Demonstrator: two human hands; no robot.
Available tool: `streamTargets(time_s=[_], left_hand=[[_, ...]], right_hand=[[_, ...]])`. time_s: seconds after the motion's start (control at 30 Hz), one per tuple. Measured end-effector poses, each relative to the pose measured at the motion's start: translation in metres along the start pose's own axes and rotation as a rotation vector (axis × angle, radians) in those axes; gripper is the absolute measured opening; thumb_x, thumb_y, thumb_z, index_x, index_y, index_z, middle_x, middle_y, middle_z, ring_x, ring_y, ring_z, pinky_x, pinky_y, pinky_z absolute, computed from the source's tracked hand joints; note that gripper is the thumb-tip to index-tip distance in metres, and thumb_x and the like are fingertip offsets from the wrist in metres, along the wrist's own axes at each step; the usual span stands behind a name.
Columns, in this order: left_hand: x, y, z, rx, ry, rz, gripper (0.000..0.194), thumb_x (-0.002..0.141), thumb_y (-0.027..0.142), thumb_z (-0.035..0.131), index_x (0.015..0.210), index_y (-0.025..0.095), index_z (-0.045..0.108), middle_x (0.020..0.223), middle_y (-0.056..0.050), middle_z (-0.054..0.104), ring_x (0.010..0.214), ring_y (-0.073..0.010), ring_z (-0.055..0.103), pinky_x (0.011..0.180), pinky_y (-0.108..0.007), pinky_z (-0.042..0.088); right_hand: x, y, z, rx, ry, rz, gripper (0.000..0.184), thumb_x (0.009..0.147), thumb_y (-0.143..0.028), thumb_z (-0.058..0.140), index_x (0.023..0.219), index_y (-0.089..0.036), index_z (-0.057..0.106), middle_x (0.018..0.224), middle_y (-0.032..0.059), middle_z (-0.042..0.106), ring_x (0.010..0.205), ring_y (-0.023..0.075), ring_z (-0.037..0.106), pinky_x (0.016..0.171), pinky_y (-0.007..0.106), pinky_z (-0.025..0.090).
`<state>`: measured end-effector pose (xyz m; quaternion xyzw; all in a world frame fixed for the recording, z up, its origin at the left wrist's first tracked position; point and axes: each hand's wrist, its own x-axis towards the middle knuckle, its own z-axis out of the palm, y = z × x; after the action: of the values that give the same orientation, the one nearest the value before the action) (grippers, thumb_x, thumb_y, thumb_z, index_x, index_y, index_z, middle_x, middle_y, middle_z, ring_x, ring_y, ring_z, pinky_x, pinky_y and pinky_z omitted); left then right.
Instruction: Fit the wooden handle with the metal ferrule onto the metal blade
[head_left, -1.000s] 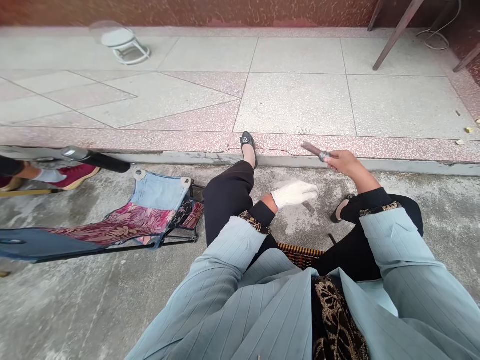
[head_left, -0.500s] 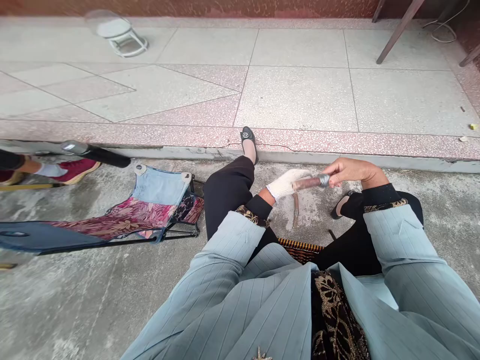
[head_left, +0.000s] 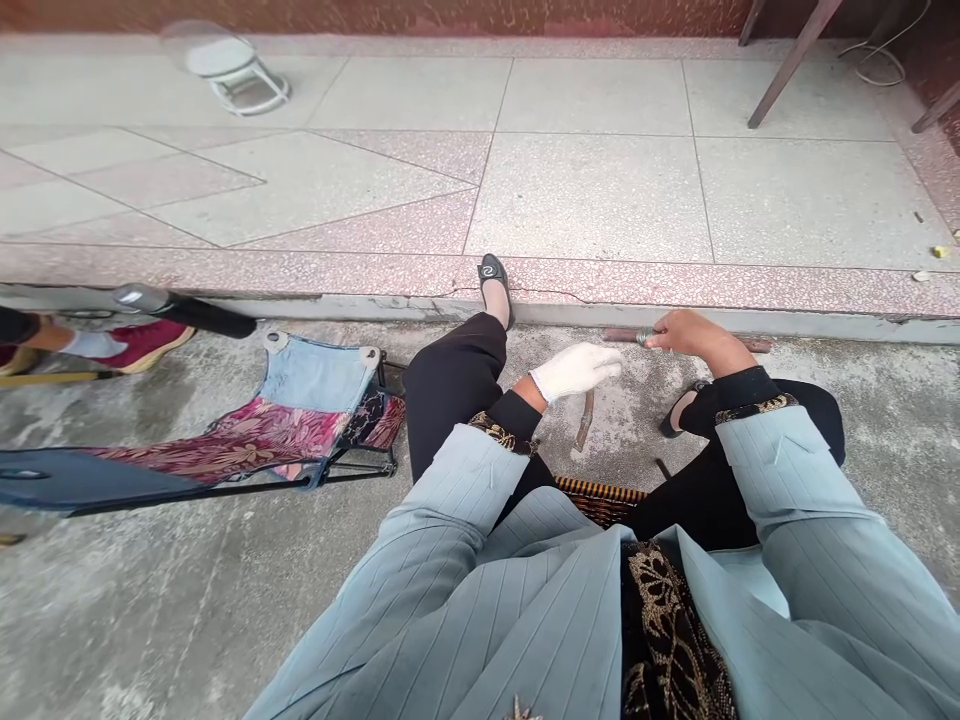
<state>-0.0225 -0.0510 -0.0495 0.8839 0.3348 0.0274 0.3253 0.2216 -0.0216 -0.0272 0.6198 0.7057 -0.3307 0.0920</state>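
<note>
Head view: right hand (head_left: 694, 335) pinches brown stick (head_left: 622, 335) at wrapped band (head_left: 643, 336); gloved left hand (head_left: 576, 371) loosely extended; short stick (head_left: 585, 420) on concrete (head_left: 262, 600).

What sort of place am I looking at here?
Probably a yard or roadside just outside a building. Rough, stained concrete ground meets a raised tiled platform that runs back to a reddish-brown wall, and a low fabric lounger stands on the concrete.
</note>
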Motion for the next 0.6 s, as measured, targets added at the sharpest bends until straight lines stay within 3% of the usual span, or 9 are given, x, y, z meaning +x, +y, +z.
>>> streamTargets(time_s=[0.13,0.2,0.27,0.4,0.6], left_hand=[[-0.006,-0.004,-0.012,-0.020,0.069,-0.064,0.033,0.097,0.035,0.042,0.107,0.017,0.069,0.095,-0.005,0.070,0.085,-0.0180,0.061,0.080,-0.025,0.043],[-0.005,-0.005,-0.012,-0.091,0.103,-0.067,0.032,0.096,0.033,0.042,0.104,0.016,0.068,0.094,-0.004,0.070,0.085,-0.0172,0.060,0.081,-0.026,0.043],[-0.001,-0.004,-0.007,-0.170,0.146,-0.058,0.031,0.096,0.031,0.042,0.101,0.014,0.067,0.095,-0.005,0.069,0.085,-0.0168,0.060,0.081,-0.026,0.044],[0.006,0.001,0.004,-0.248,0.152,-0.040,0.034,0.098,0.035,0.040,0.097,0.013,0.065,0.094,-0.006,0.068,0.087,-0.0172,0.060,0.083,-0.027,0.044],[0.008,0.002,0.008,-0.181,0.075,-0.064,0.034,0.099,0.035,0.039,0.103,0.013,0.066,0.099,-0.006,0.068,0.089,-0.0179,0.060,0.086,-0.027,0.042]], right_hand=[[-0.018,-0.011,-0.001,0.119,-0.562,-0.192,0.033,0.075,-0.049,0.072,0.064,-0.018,0.067,0.057,0.0006,0.059,0.054,0.0129,0.050,0.058,0.029,0.039],[-0.029,-0.017,-0.006,0.268,-0.678,-0.331,0.036,0.072,-0.054,0.073,0.071,-0.018,0.070,0.061,-0.0005,0.060,0.055,0.0112,0.048,0.058,0.027,0.038],[-0.035,-0.018,-0.013,0.419,-0.559,-0.418,0.040,0.075,-0.058,0.070,0.078,-0.018,0.071,0.067,-0.0004,0.062,0.057,0.0102,0.048,0.058,0.026,0.038],[-0.032,-0.010,-0.016,0.613,-0.080,-0.392,0.041,0.080,-0.058,0.066,0.077,-0.017,0.067,0.065,-0.0002,0.059,0.057,0.0103,0.048,0.058,0.026,0.038],[-0.016,-0.005,-0.007,0.631,0.084,-0.324,0.043,0.079,-0.059,0.066,0.072,-0.016,0.061,0.062,0.0010,0.056,0.055,0.0106,0.047,0.056,0.026,0.038]])
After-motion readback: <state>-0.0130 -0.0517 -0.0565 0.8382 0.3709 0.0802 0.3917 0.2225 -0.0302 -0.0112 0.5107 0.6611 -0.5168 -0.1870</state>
